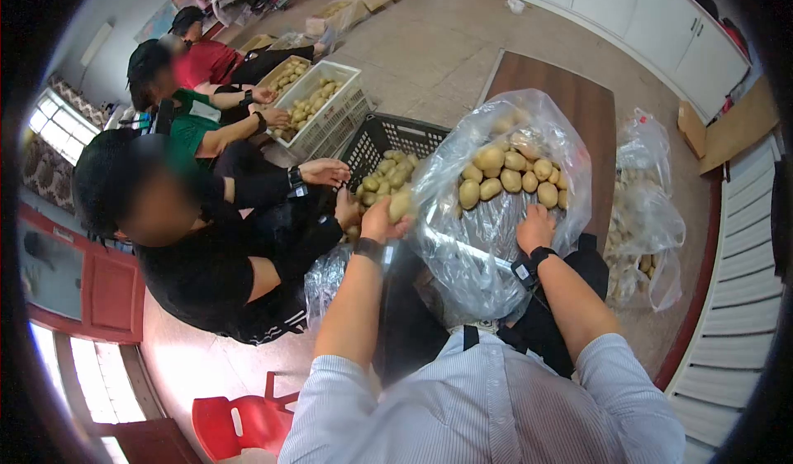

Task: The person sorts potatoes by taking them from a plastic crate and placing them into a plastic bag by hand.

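Between the black crate and the clear plastic bag, my left hand [383,220] is closed on a potato [401,205]. The large bag [462,274] lies open in front of me, with a pile of potatoes [514,171] at its far side. My right hand [536,229] reaches into the bag's near part, its fingertips close to the nearest potatoes; whether it grips anything is hidden. More potatoes [387,175] fill part of the black crate [425,136] at the left.
A co-worker in black [198,241] sits at the left, both hands over the black crate. Two more people sit beyond, near a white crate [330,125] of potatoes. Filled bags [648,208] stand right of the brown table [570,80]. A red chair [239,423] is behind left.
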Action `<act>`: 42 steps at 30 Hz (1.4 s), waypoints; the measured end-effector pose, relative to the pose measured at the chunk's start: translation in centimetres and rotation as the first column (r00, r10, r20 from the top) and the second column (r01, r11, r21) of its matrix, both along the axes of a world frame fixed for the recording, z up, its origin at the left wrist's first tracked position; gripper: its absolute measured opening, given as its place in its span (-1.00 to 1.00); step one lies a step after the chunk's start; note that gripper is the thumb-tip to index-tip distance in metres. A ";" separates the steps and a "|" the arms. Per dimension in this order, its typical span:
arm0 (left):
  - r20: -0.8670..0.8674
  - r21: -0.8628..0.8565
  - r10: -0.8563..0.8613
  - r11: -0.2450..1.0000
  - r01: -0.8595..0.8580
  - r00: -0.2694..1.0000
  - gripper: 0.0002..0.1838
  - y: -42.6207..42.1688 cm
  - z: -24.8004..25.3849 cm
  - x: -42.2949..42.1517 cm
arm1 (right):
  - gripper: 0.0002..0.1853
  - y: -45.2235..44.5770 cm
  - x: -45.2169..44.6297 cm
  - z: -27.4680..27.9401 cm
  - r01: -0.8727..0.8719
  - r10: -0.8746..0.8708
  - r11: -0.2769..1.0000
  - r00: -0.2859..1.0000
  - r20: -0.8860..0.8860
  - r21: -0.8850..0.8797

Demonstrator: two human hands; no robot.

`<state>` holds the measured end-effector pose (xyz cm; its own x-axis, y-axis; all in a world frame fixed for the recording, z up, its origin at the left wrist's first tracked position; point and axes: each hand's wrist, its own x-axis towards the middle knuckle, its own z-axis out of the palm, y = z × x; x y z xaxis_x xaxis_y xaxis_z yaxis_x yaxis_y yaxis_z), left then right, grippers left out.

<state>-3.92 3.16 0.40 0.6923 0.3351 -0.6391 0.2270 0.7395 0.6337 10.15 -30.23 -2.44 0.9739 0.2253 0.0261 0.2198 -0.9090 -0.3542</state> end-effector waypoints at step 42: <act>-0.094 0.444 0.207 0.884 -0.145 0.974 -0.74 1.6 -2.6 -1.2 | -0.67 1.6 -3.3 -2.1 -0.315 0.397 0.872 0.903 -0.167 0.374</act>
